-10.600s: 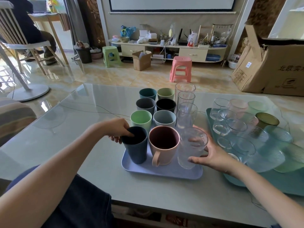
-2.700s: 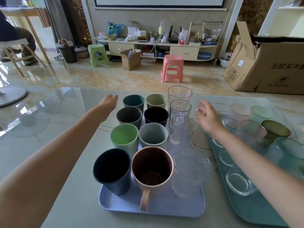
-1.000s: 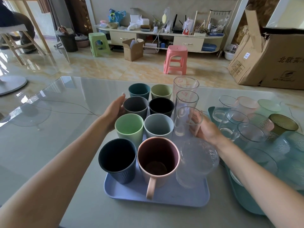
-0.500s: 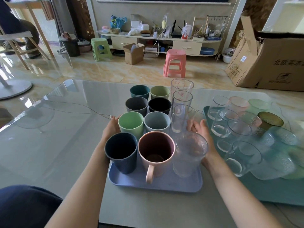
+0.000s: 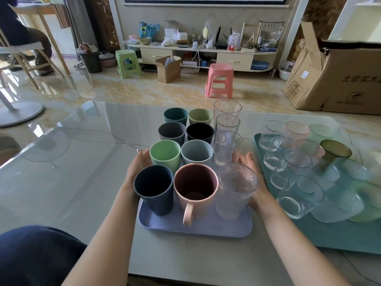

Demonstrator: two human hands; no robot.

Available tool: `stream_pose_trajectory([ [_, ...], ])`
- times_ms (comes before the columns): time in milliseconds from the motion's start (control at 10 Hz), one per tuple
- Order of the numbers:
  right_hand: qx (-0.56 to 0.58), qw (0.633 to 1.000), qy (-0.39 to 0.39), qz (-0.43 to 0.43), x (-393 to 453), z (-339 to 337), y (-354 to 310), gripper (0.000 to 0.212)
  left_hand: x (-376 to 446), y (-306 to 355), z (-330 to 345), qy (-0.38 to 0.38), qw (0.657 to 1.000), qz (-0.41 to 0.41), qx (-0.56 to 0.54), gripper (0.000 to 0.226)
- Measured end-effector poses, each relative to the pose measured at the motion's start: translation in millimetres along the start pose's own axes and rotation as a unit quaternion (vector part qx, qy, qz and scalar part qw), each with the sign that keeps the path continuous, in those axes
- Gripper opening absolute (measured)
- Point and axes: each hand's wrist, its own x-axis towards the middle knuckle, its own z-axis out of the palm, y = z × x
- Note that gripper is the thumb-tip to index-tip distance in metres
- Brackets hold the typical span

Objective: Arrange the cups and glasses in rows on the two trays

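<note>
Left hand (image 5: pixel 138 166) and right hand (image 5: pixel 250 172), fingers straight, flank the lavender tray (image 5: pixel 198 227) at its left and right edges; teal tray (image 5: pixel 338 234) just beside, right.

Lilac tray (image 5: pixel 216 227) — pink mug (image 5: pixel 195 188)

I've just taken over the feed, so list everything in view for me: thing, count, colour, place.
blue tray: one, lavender blue, table centre.
opaque cups: seven, mixed colours, two columns on it, dark blue cup nearest on the left.
pink mug: one, front row.
clear glasses: four, right column, tallest glass farthest.
teal tray: one, to the right.
tinted and clear glasses: many, crowded on the teal tray; count unclear.
table: one, pale and glossy.
pink stool: one, on the floor.
cardboard box: one, far right.
left hand: at the blue tray's left side.
right hand: at its right side.
</note>
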Motion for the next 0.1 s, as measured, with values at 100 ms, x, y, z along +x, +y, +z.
stream_pose_trajectory([
  [100, -0.012, 0.999, 0.019, -0.023, -2.5, -5.0, -14.0, 0.056, -18.1, 22.6, 0.2, 0.014, 1.000, -0.008, 0.018, 0.050],
])
